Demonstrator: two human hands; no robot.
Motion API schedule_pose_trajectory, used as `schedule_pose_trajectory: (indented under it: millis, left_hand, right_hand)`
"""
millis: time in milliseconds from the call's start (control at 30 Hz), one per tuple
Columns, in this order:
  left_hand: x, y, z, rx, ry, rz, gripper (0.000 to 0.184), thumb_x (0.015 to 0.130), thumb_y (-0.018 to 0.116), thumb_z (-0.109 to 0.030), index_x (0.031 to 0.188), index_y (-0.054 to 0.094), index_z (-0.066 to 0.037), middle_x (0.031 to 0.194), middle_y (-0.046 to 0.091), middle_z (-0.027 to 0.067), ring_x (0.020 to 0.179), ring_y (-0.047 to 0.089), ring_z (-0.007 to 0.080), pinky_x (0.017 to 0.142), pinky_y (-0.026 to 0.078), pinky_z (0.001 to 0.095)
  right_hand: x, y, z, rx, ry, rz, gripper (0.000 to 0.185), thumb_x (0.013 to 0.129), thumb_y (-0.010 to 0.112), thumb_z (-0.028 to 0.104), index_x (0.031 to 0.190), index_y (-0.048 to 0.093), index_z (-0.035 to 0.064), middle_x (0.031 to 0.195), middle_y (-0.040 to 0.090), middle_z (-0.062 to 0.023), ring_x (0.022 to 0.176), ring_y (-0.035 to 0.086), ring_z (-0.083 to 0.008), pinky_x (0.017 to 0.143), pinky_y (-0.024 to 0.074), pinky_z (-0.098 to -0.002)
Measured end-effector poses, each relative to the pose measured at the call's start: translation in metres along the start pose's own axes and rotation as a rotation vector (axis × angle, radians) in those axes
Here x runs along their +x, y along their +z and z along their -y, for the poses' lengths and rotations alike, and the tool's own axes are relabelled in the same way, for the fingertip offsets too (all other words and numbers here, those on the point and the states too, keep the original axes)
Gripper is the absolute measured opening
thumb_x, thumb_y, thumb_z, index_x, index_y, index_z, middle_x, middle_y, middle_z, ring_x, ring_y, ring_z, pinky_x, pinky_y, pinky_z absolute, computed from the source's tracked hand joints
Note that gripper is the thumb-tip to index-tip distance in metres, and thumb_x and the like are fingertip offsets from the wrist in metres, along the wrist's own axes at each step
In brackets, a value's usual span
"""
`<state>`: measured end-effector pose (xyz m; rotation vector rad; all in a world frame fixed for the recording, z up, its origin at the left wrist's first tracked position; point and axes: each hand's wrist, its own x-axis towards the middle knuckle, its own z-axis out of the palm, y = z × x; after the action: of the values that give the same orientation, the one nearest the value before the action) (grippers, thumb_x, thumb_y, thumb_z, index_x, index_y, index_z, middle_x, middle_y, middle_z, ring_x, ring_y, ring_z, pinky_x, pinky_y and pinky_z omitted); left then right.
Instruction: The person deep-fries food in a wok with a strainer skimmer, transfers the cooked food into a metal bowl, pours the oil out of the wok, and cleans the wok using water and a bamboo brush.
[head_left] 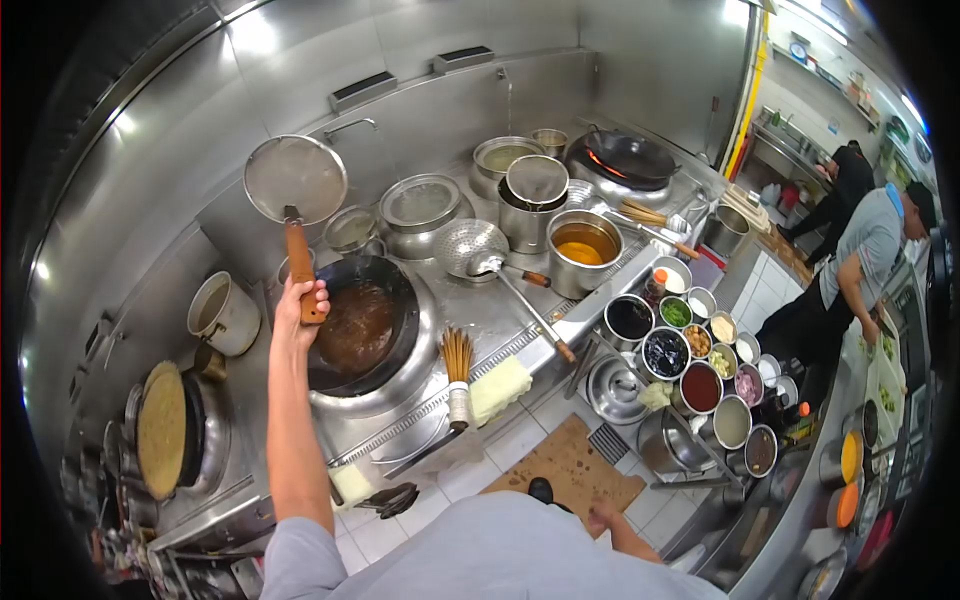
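Note:
My left hand [303,303] is closed round the wooden handle of a round fine-mesh strainer [296,180], raised in front of the steel back wall. Just right of and below that hand, a black wok [402,345] holding brown liquid sits on the stove. My right hand [603,517] hangs low beside my body, partly hidden by my shirt; its fingers are blurred. A bamboo brush [457,370] stands near the stove's front edge, next to a folded pale cloth [500,388]. A perforated ladle [471,249] lies behind it.
Pots [420,205] and a pot of orange liquid [584,250] line the stove. Another wok [625,158] shows red glow at the back. Seasoning containers [701,387] crowd the right side. Two people [866,250] stand farther right. A brown mat [570,465] lies on the floor.

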<state>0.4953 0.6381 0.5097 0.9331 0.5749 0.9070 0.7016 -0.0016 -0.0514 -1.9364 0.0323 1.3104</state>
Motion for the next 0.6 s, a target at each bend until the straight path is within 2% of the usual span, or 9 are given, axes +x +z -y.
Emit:
schedule_pose_trajectory:
  millis: [67, 233, 267, 300, 333, 400, 500, 600]
  left_hand:
    - [0.002, 0.033, 0.014, -0.165, 0.004, 0.166, 0.026, 0.085, 0.051, -0.003, 0.107, 0.040, -0.011, 0.087, 0.054, 0.0130, 0.068, 0.053, 0.0178, 0.053, 0.047, 0.0273]
    - [0.072, 0.126, 0.079, -0.313, -0.145, 0.310, 0.028, 0.083, 0.055, -0.002, 0.107, 0.041, -0.008, 0.090, 0.055, 0.0157, 0.068, 0.053, 0.0178, 0.054, 0.048, 0.0273]
    - [0.083, 0.151, 0.095, -0.309, -0.149, 0.353, 0.026, 0.084, 0.055, -0.003, 0.108, 0.044, 0.002, 0.089, 0.055, 0.0143, 0.066, 0.052, 0.0144, 0.053, 0.047, 0.0232]
    - [0.104, 0.166, 0.116, -0.384, -0.240, 0.417, 0.026, 0.083, 0.056, -0.003, 0.104, 0.045, 0.009, 0.086, 0.053, 0.0123, 0.065, 0.050, 0.0129, 0.054, 0.047, 0.0224]
    - [0.120, 0.181, 0.137, -0.428, -0.294, 0.461, 0.027, 0.082, 0.056, -0.003, 0.101, 0.045, 0.013, 0.083, 0.051, 0.0108, 0.065, 0.050, 0.0121, 0.054, 0.046, 0.0217]
    - [0.147, 0.209, 0.181, -0.582, -0.519, 0.512, 0.029, 0.082, 0.057, -0.002, 0.103, 0.044, 0.013, 0.081, 0.050, 0.0101, 0.065, 0.050, 0.0118, 0.053, 0.046, 0.0213]
    - [0.179, 0.239, 0.243, -0.661, -0.684, 0.564, 0.034, 0.083, 0.056, -0.003, 0.110, 0.041, 0.012, 0.085, 0.052, 0.0130, 0.064, 0.050, 0.0137, 0.053, 0.048, 0.0225]
    - [0.190, 0.251, 0.276, -0.550, -0.645, 0.481, 0.034, 0.086, 0.054, -0.008, 0.114, 0.042, 0.008, 0.090, 0.056, 0.0157, 0.069, 0.056, 0.0171, 0.054, 0.052, 0.0244]
  right_hand:
    - [-0.025, -0.007, 0.074, 0.052, 0.051, -0.031, 0.043, 0.077, 0.050, 0.001, 0.119, 0.054, 0.0043, 0.078, 0.061, -0.0122, 0.060, 0.060, -0.0206, 0.052, 0.0519, -0.0361]
    - [0.027, -0.026, 0.133, 0.004, -0.154, -0.030, 0.044, 0.078, 0.049, -0.001, 0.120, 0.054, 0.0071, 0.079, 0.061, -0.0123, 0.060, 0.060, -0.0216, 0.052, 0.0529, -0.0350]
    - [0.033, -0.032, 0.143, 0.014, -0.240, -0.051, 0.043, 0.078, 0.048, 0.000, 0.120, 0.054, 0.0077, 0.079, 0.060, -0.0120, 0.060, 0.060, -0.0213, 0.051, 0.0527, -0.0346]
    - [0.037, -0.037, 0.149, 0.012, -0.246, -0.049, 0.043, 0.078, 0.048, 0.000, 0.120, 0.054, 0.0077, 0.079, 0.060, -0.0120, 0.060, 0.060, -0.0213, 0.051, 0.0527, -0.0346]
    - [0.044, -0.040, 0.146, 0.044, -0.221, -0.042, 0.042, 0.078, 0.050, 0.001, 0.119, 0.054, 0.0071, 0.078, 0.060, -0.0116, 0.059, 0.060, -0.0207, 0.050, 0.0520, -0.0341]
    - [0.048, -0.047, 0.140, 0.078, -0.197, -0.034, 0.042, 0.078, 0.051, 0.001, 0.119, 0.054, 0.0065, 0.077, 0.060, -0.0113, 0.059, 0.060, -0.0201, 0.049, 0.0512, -0.0336]
    - [0.035, -0.065, 0.120, 0.101, -0.144, -0.012, 0.041, 0.078, 0.050, 0.001, 0.119, 0.051, 0.0049, 0.077, 0.060, -0.0099, 0.059, 0.059, -0.0200, 0.048, 0.0493, -0.0335]
    - [0.041, -0.088, 0.047, 0.143, -0.036, -0.034, 0.037, 0.080, 0.050, 0.003, 0.116, 0.050, 0.0065, 0.078, 0.060, -0.0098, 0.059, 0.059, -0.0212, 0.049, 0.0507, -0.0359]
